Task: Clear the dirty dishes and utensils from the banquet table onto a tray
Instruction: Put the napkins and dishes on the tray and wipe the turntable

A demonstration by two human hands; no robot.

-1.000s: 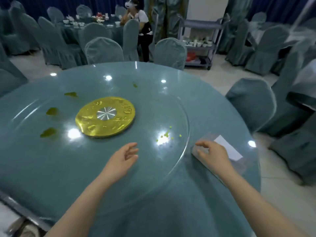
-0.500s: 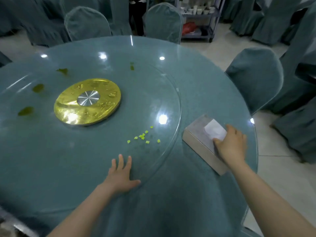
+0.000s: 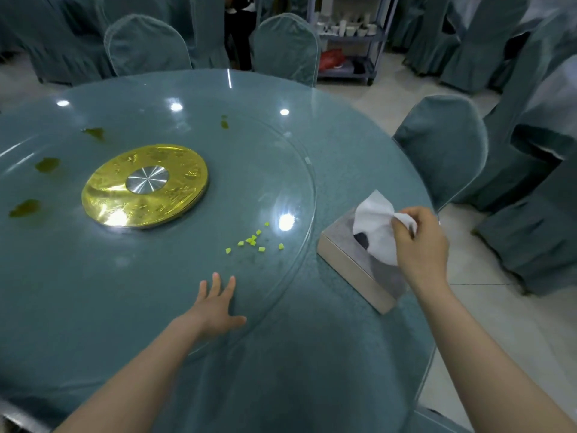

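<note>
White tissue point(image 3: 374, 232) pinched by right hand point(image 3: 420, 245), half pulled from tissue box point(image 3: 352, 267) at table edge. Soft, light, easily torn; best held by corner. Left hand point(image 3: 215, 310) laid flat, fingers spread, on glass turntable point(image 3: 281, 170).

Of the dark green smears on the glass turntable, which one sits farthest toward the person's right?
The small smear near the turntable's far rim, beyond the gold disc. The other three cluster on the left, past the disc's left side.

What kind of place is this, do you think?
Probably a banquet hall: a big round table with a glass turntable, many cloth-covered chairs, and a service cart with cups.
</note>
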